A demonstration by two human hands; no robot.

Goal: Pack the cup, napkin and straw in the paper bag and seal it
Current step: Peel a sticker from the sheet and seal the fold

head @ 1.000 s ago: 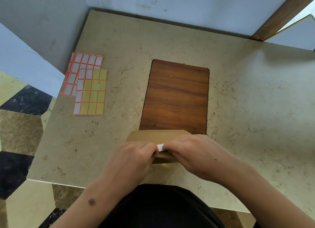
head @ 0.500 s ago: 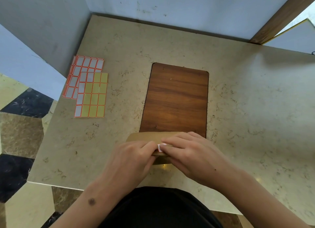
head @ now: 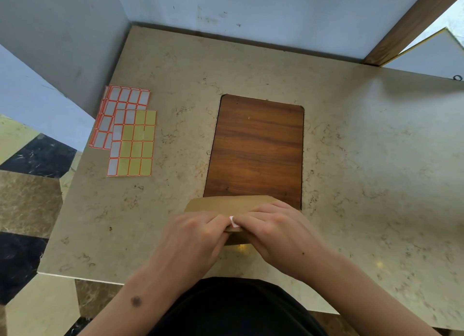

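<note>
A brown paper bag (head: 226, 205) lies with its top folded over at the near edge of the wooden board (head: 256, 150). A small white sticker with a red border (head: 234, 221) sits on the fold. My left hand (head: 193, 240) and my right hand (head: 278, 232) meet over the bag, fingertips pressed on the fold either side of the sticker. Both hands cover most of the bag. The cup, napkin and straw are not visible.
Two sheets of label stickers (head: 128, 130), white and yellow with orange borders, lie at the left of the marble table (head: 376, 185). Walls close the back and left. The table's near edge is just below my hands.
The hands stay on the bag's fold. My right fingers have shifted slightly over the sticker, and the view has tilted a little.
</note>
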